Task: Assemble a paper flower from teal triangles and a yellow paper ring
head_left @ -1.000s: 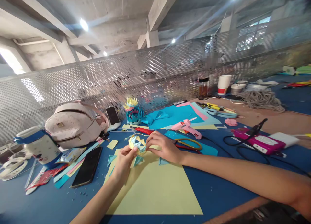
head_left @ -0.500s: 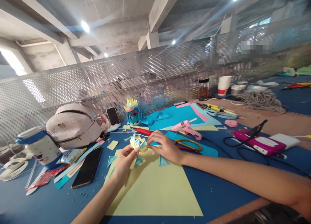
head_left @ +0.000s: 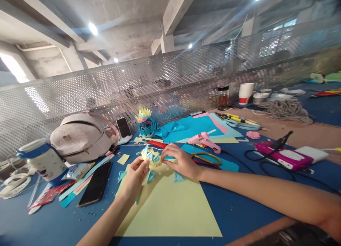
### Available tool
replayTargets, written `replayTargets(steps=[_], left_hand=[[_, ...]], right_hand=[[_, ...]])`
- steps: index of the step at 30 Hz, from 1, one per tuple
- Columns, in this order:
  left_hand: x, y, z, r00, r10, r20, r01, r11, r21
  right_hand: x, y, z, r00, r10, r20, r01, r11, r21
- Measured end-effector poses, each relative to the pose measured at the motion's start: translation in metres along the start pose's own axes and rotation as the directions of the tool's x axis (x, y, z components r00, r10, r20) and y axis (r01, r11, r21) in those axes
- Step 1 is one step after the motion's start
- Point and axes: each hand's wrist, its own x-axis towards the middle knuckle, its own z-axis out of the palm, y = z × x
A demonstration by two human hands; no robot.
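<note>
Between my hands is a small paper crown (head_left: 152,156) of yellow and pale blue folded points. My left hand (head_left: 136,173) pinches its left side between thumb and fingers. On its right edge, the fingers of my right hand (head_left: 180,162) are closed. Below lies a large yellow paper sheet (head_left: 170,207), with light blue folded paper triangles (head_left: 179,177) on its upper part. Behind stands a blue paper piece with a spiky yellow top (head_left: 146,123). A pink glue gun (head_left: 204,141) and gold-handled scissors (head_left: 207,158) lie just right of my right hand.
To the left are a black phone (head_left: 96,183), a pink backpack (head_left: 81,137) and a blue-and-white tumbler (head_left: 44,162). Blue paper sheets (head_left: 197,127) lie behind. A magenta device (head_left: 285,155) with black cable sits at right. A perforated metal screen (head_left: 106,89) borders the table.
My left hand has shifted its grip slightly at the crown's left side, its thumb moving a little left and up. My right hand stays nearly still.
</note>
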Motion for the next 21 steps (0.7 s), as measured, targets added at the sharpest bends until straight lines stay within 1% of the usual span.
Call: replayTargets(steps=[5, 8, 10, 12, 13, 14, 16, 17, 18, 19, 20, 21], left_hand=[[0.004, -0.003, -0.006, 0.999, -0.008, 0.048, 0.012, 0.996, -0.091], [0.003, -0.002, -0.007, 0.997, -0.015, 0.073, 0.022, 0.995, -0.100], [0.003, 0.000, -0.007, 0.998, -0.005, 0.064, 0.010, 0.997, -0.080], [0.004, 0.003, -0.008, 0.999, 0.021, 0.039, -0.019, 0.998, -0.052], [0.005, 0.004, -0.009, 0.999, 0.038, 0.029, -0.037, 0.999, -0.039], [0.006, 0.004, -0.010, 0.998, 0.054, 0.021, -0.053, 0.998, -0.029], [0.007, 0.004, -0.011, 0.997, 0.077, 0.012, -0.077, 0.997, -0.021], [0.008, 0.004, -0.011, 0.997, 0.082, 0.008, -0.082, 0.996, -0.020], [0.008, 0.004, -0.011, 0.996, 0.084, 0.005, -0.084, 0.996, -0.021], [0.008, 0.004, -0.011, 0.996, 0.084, 0.002, -0.084, 0.996, -0.023], [0.008, 0.004, -0.010, 0.996, 0.084, 0.000, -0.084, 0.996, -0.025], [0.008, 0.004, -0.010, 0.996, 0.084, -0.001, -0.084, 0.996, -0.026]], right_hand=[[0.001, 0.000, -0.001, 1.000, 0.013, 0.000, -0.013, 1.000, 0.012], [0.005, -0.006, -0.004, 0.999, 0.048, -0.009, -0.048, 0.998, 0.052], [0.007, -0.012, -0.008, 0.988, 0.151, -0.018, -0.147, 0.979, 0.140], [0.006, -0.020, -0.018, 0.953, 0.303, 0.000, -0.292, 0.917, 0.274], [0.005, -0.023, -0.024, 0.930, 0.367, 0.020, -0.353, 0.875, 0.333], [0.003, -0.027, -0.033, 0.912, 0.406, 0.063, -0.400, 0.841, 0.364], [-0.003, -0.032, -0.055, 0.894, 0.417, 0.163, -0.447, 0.824, 0.348], [-0.006, -0.034, -0.069, 0.886, 0.392, 0.246, -0.456, 0.830, 0.320], [-0.011, -0.034, -0.084, 0.864, 0.363, 0.348, -0.465, 0.841, 0.277], [-0.015, -0.034, -0.099, 0.814, 0.363, 0.453, -0.482, 0.858, 0.180], [-0.020, -0.031, -0.115, 0.759, 0.408, 0.507, -0.497, 0.866, 0.047], [-0.026, -0.028, -0.131, 0.725, 0.479, 0.496, -0.513, 0.855, -0.076]])
